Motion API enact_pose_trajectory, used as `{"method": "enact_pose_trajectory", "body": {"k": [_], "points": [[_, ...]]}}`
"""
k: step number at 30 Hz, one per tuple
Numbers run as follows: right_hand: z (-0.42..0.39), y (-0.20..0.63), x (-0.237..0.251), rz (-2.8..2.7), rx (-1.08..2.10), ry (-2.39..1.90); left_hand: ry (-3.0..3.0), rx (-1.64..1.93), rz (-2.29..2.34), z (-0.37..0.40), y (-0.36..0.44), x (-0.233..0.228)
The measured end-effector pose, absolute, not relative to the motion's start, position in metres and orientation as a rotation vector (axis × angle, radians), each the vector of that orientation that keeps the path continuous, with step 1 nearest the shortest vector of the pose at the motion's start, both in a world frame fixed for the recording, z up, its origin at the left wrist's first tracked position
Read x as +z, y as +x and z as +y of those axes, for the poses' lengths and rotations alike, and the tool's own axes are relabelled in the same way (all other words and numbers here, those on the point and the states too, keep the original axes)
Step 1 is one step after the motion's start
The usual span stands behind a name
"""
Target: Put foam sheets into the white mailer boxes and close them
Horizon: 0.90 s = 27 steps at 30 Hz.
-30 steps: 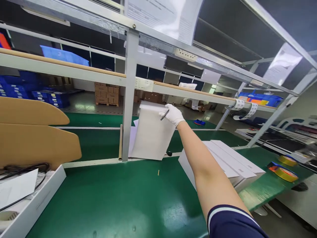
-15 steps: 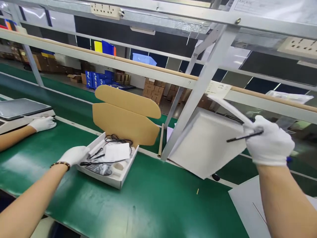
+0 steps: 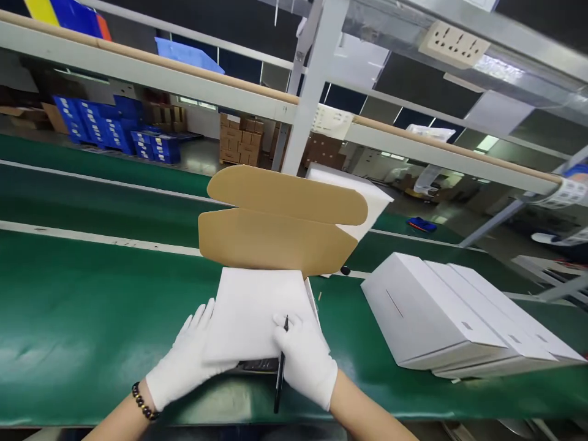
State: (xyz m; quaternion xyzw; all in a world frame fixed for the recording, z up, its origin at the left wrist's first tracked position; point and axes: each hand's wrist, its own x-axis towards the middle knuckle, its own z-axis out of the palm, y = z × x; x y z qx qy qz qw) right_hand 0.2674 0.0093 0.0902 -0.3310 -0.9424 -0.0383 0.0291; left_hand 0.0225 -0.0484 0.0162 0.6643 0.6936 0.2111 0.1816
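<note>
An open mailer box with its brown lid raised stands on the green bench in front of me. A white foam sheet lies over its contents, and a dark item shows below the sheet's front edge. My gloved left hand rests along the box's left side, fingers stretched out, its thumb side at the sheet's corner. With my gloved right hand I hold a black pen while the fingers press on the sheet's right part.
Several closed white boxes stand together on the right of the green bench. A stack of white sheets leans behind the lid. A metal post and a rail with a power strip rise beyond.
The white foam sheet moved from my raised right hand down onto the box, covering the cables and bags. The pen stayed in that hand. My view swung right, bringing the white boxes into sight.
</note>
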Motion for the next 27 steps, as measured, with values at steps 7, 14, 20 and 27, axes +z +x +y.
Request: {"method": "enact_pose_trajectory", "body": {"k": [7,14,20,27], "points": [[0.001,0.271,0.091,-3.156,-0.267,-1.250,1.691,0.658,2.068,-0.020,0.028,0.059],[0.057,0.302,0.085,-2.786,0.263,-1.308,2.314,0.019,1.709,0.000,0.088,0.067],[0.096,0.312,0.056,-2.587,0.411,-1.565,2.468,0.010,1.547,0.015,0.085,0.064],[0.086,0.300,0.052,-2.608,0.145,-1.484,2.450,-0.087,1.535,0.001,0.079,0.051]]}}
